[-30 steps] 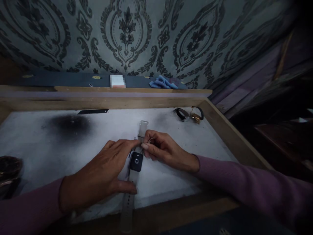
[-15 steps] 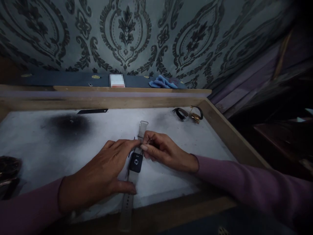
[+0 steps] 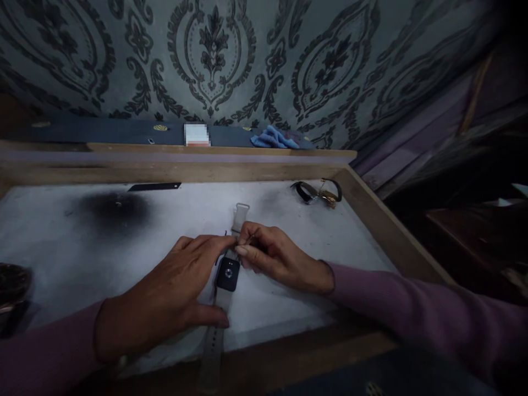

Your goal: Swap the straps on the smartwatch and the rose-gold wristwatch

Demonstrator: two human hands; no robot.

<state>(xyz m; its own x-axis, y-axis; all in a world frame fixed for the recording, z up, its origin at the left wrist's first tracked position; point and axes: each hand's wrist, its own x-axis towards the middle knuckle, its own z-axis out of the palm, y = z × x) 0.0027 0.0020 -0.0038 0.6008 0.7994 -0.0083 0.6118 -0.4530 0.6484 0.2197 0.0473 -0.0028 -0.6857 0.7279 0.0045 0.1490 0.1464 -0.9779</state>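
Observation:
A smartwatch [image 3: 228, 274] lies face down on the white bottom of a wooden-framed tray, its pale strap [image 3: 213, 352] running toward the near edge and up to a buckle at the far end. My left hand [image 3: 165, 291] rests on the strap, fingertips above the watch body and thumb below it, spread apart. Pinched fingers of my right hand [image 3: 280, 256] hold a thin metal tool [image 3: 251, 237] at the strap above the watch body. The tool's tip is hidden by the fingertips. Along the watch's left side runs a thin dark cord-like thing.
A black blade-like piece [image 3: 154, 187] lies at the tray's back left. Two wristwatches [image 3: 317, 193] sit at the back right, another dark watch [image 3: 14, 286] at the left edge. Beyond the wooden rim [image 3: 231, 149] are a blue cloth [image 3: 274, 137] and a small blurred box [image 3: 197, 135].
Both hands keep nearly the same place on the watch and strap. The view has shifted very slightly.

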